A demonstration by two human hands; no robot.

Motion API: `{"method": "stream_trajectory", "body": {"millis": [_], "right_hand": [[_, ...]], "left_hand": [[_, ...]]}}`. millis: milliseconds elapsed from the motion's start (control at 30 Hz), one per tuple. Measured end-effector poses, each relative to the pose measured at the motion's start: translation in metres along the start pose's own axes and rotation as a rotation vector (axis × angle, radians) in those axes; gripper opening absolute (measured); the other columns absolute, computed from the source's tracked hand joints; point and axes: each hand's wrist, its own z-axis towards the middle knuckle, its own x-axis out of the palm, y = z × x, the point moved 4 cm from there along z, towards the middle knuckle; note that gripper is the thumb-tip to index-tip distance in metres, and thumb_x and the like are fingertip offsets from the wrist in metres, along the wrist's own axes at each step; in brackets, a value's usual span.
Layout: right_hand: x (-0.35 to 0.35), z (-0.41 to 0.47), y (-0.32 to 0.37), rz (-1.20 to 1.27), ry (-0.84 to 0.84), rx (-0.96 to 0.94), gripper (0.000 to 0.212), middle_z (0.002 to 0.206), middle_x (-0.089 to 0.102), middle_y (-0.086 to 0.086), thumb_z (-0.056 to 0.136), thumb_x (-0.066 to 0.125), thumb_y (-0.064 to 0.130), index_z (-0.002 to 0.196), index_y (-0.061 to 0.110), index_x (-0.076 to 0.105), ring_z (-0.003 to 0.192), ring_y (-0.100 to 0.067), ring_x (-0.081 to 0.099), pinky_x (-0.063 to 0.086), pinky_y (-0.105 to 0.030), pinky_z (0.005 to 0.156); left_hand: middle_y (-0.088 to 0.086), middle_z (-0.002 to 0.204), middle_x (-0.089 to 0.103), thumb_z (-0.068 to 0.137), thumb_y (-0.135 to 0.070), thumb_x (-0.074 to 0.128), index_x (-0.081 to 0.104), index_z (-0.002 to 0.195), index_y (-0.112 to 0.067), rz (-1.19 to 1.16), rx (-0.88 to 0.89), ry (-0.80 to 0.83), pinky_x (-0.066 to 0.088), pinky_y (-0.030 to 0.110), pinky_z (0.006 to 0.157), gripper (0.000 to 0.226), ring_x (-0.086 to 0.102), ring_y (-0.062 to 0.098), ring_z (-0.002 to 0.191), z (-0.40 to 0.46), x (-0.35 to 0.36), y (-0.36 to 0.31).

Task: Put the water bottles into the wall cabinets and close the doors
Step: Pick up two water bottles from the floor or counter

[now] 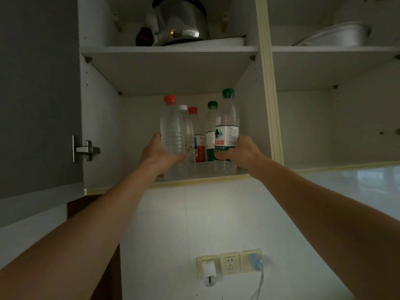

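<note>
My left hand (157, 151) grips a clear red-capped water bottle (171, 126) at its lower part, at the front of the wall cabinet's lower shelf (201, 177). My right hand (240, 153) grips a green-capped bottle (227, 124) with a white and green label, just to the right. Behind them stand a white-capped bottle (183, 109), a second red-capped bottle (193, 111) and a second green-capped bottle (211, 120), partly hidden. Whether the two held bottles rest on the shelf I cannot tell.
The grey cabinet door (39, 94) stands open at the left, its hinge (86, 150) showing. A steel kettle (181, 20) sits on the upper shelf. The right cabinet (337, 126) is open, with a metal basin (337, 35) above. Wall sockets (229, 263) sit below.
</note>
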Motion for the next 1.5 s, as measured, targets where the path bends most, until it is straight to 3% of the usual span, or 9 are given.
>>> {"method": "stream_trajectory", "body": {"millis": [367,500,600,700,1000,1200,1300,1400,1500], "right_hand": [[0.018,0.029,-0.018,-0.122,0.058,-0.097,0.055,0.118,0.071,-0.004,0.081,0.083,0.02,0.131,0.016,0.06,0.102,-0.016,0.067,0.051,-0.018,0.069],[0.024,0.039,-0.022,-0.157,0.077,-0.101,0.054,0.12,0.07,-0.007,0.082,0.081,0.02,0.131,0.014,0.06,0.108,-0.021,0.067,0.054,-0.027,0.083],[0.028,0.045,-0.026,-0.198,0.074,-0.121,0.052,0.12,0.07,-0.007,0.083,0.08,0.023,0.131,0.014,0.061,0.108,-0.02,0.066,0.053,-0.027,0.083],[0.031,0.048,-0.031,-0.282,0.028,-0.119,0.055,0.121,0.069,-0.006,0.084,0.079,0.031,0.133,0.016,0.058,0.107,-0.02,0.065,0.051,-0.026,0.078],[0.033,0.042,-0.033,-0.369,-0.047,-0.069,0.064,0.122,0.065,-0.009,0.087,0.074,0.043,0.137,0.016,0.044,0.103,-0.027,0.066,0.058,-0.044,0.089],[0.021,0.017,-0.021,-0.334,-0.236,-0.232,0.046,0.125,0.056,-0.009,0.097,0.061,0.037,0.134,0.015,0.045,0.11,-0.026,0.059,0.055,-0.047,0.094],[0.01,-0.006,-0.015,-0.272,-0.291,-0.365,0.037,0.129,0.056,-0.005,0.099,0.057,0.027,0.134,0.015,0.051,0.117,-0.021,0.052,0.05,-0.043,0.101],[0.003,-0.032,-0.01,-0.267,-0.286,-0.505,0.02,0.115,0.059,-0.003,0.098,0.055,0.021,0.117,0.014,0.059,0.104,-0.019,0.052,0.051,-0.041,0.093],[-0.012,-0.072,-0.014,-0.243,-0.23,-0.608,0.011,0.102,0.059,-0.001,0.099,0.053,0.018,0.103,0.012,0.061,0.091,-0.017,0.054,0.051,-0.035,0.083]], "left_hand": [[-0.002,0.12,0.066,0.074,-0.028,0.088,0.047,0.137,-0.026,-0.043,0.051,0.12,0.052,0.043,0.101,0.075,0.064,0.019,0.109,0.024,0.022,0.017],[-0.004,0.124,0.064,0.074,-0.029,0.088,0.044,0.138,-0.028,-0.033,0.054,0.088,0.049,0.036,0.103,0.078,0.062,0.016,0.111,0.033,0.034,0.02],[-0.008,0.123,0.06,0.075,-0.032,0.087,0.041,0.141,-0.028,0.02,0.062,0.036,0.045,0.027,0.094,0.081,0.057,0.012,0.106,0.038,0.043,0.022],[-0.004,0.13,0.061,0.076,-0.033,0.087,0.042,0.141,-0.025,0.047,0.061,0.023,0.048,0.033,0.1,0.08,0.06,0.017,0.113,0.043,0.05,0.023],[0.008,0.135,0.06,0.08,-0.033,0.083,0.042,0.143,-0.018,0.131,0.023,-0.004,0.047,0.038,0.105,0.076,0.059,0.026,0.12,0.043,0.059,0.02],[0.009,0.115,0.071,0.088,-0.028,0.075,0.067,0.117,-0.009,0.346,0.011,-0.049,0.053,0.033,0.088,0.035,0.067,0.026,0.102,0.015,0.048,0.011],[0.002,0.093,0.069,0.091,-0.028,0.072,0.065,0.091,-0.016,0.298,0.032,-0.169,0.053,0.032,0.072,0.014,0.066,0.022,0.082,-0.01,0.039,-0.005],[-0.007,0.071,0.062,0.094,-0.03,0.068,0.063,0.077,-0.023,0.277,0.101,-0.221,0.054,0.032,0.065,0.02,0.057,0.009,0.062,-0.024,0.033,-0.023],[-0.006,0.069,0.061,0.098,-0.032,0.062,0.067,0.081,-0.017,0.196,0.171,-0.237,0.045,0.026,0.059,0.023,0.054,0.004,0.06,-0.064,0.034,-0.049]]}}
